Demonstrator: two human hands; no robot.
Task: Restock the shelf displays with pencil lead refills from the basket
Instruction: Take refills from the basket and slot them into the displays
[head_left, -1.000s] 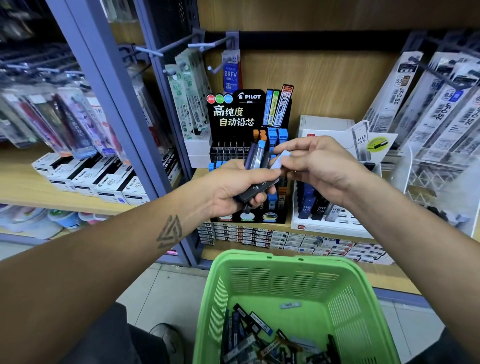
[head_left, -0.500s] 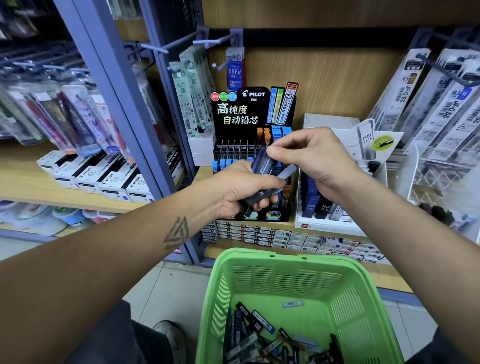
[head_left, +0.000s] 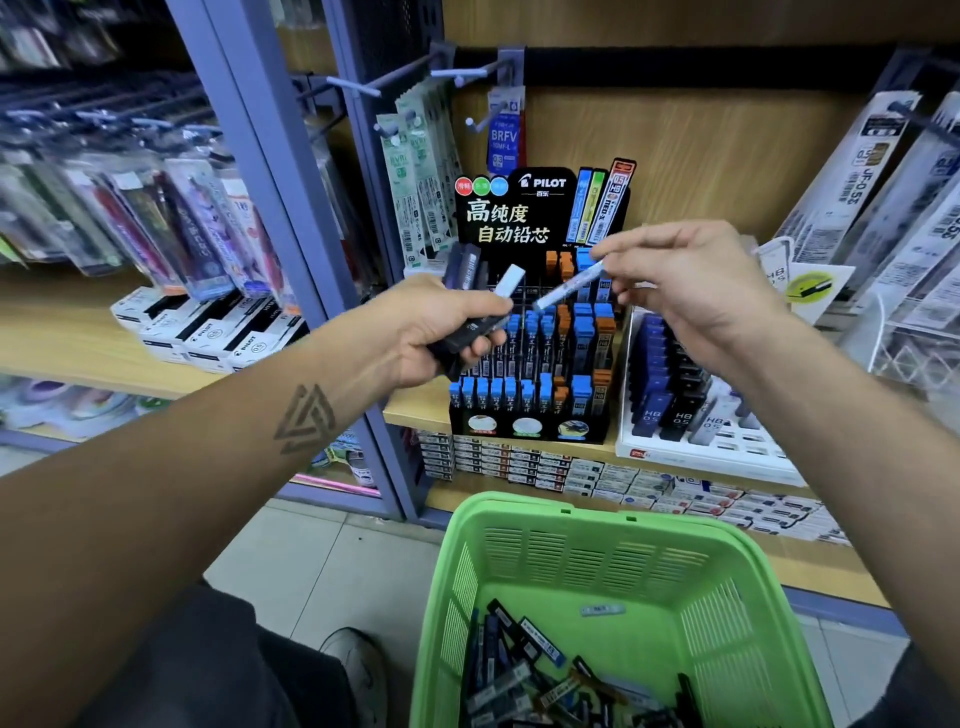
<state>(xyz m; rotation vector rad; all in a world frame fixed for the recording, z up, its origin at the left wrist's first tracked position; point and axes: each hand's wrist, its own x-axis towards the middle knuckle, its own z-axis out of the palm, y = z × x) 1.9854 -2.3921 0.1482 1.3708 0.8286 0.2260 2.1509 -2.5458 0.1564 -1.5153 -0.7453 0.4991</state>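
My right hand (head_left: 696, 291) has pulled one pale-blue lead refill (head_left: 570, 285) clear of the bundle (head_left: 470, 312) my left hand (head_left: 436, 332) grips; fingers pinch it, ready for the Pilot display (head_left: 540, 364) at frame centre.

Green slotted plastic basket (head_left: 597, 551) looking smooth, semi-glossy; tan wood-grain shelf board (head_left: 415, 410) showing matt; blue-grey painted metal upright (head_left: 291, 218) w/ satin finish; black cardboard display stand (head_left: 519, 208) looking glossy.

Right hand (head_left: 691, 291) pinches a pale refill (head_left: 569, 285); left hand (head_left: 431, 327) grips several refills (head_left: 470, 270) above the green basket (head_left: 597, 525).
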